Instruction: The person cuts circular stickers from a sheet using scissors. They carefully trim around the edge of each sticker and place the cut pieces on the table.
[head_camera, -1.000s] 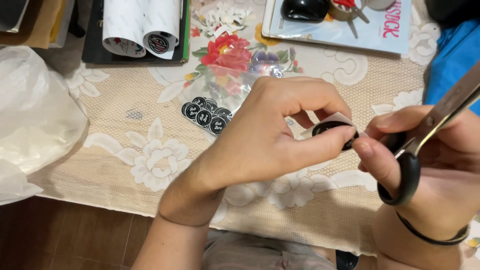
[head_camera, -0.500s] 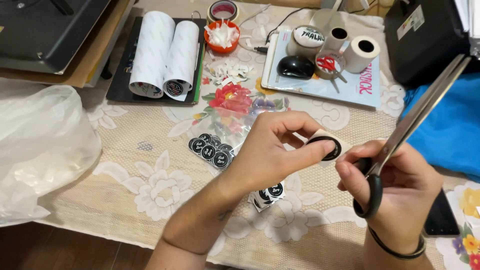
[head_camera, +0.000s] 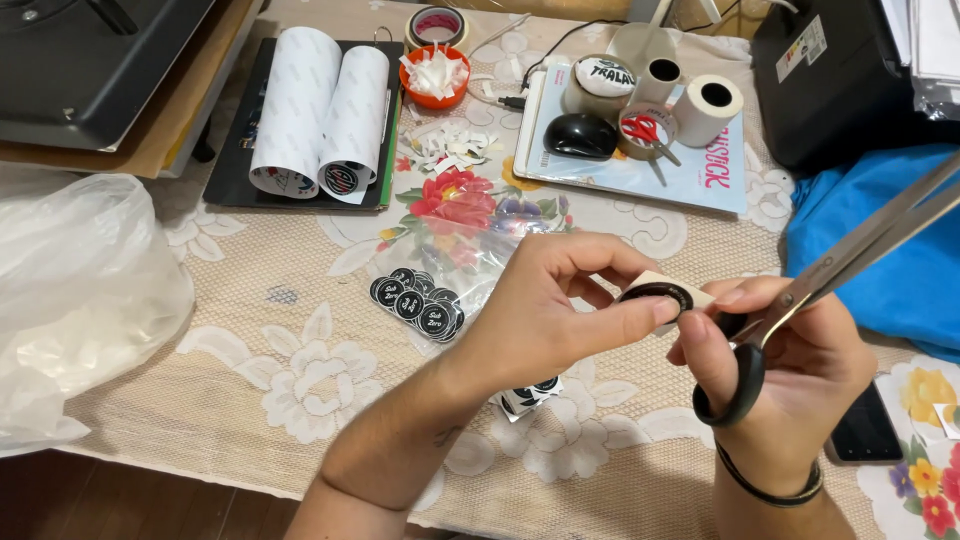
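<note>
My left hand (head_camera: 555, 305) pinches a small piece of paper with a round black sticker (head_camera: 660, 295) on it, thumb below and fingers above. My right hand (head_camera: 790, 370) holds black-handled scissors (head_camera: 830, 270), whose blades point up and to the right, shut or nearly so. My right thumb and forefinger touch the sticker's right edge. Both hands hover over a lace tablecloth (head_camera: 300, 360). A pile of cut round black stickers (head_camera: 415, 300) lies on a clear plastic bag just left of my left hand. A few more stickers (head_camera: 530, 395) lie under my left wrist.
Two rolls of white printed sheet (head_camera: 320, 110) rest on a black board at the back. An orange bowl of paper scraps (head_camera: 435, 75), loose scraps (head_camera: 455, 145), a black mouse (head_camera: 580, 135), tape rolls (head_camera: 705, 105), blue cloth (head_camera: 880, 260), a phone (head_camera: 865, 430) and a white plastic bag (head_camera: 80, 300) surround the hands.
The view has tilted up and pulled back, so more of the table's far side shows. My hands keep the sticker and scissors, and the scissors blades have tilted a little lower.
</note>
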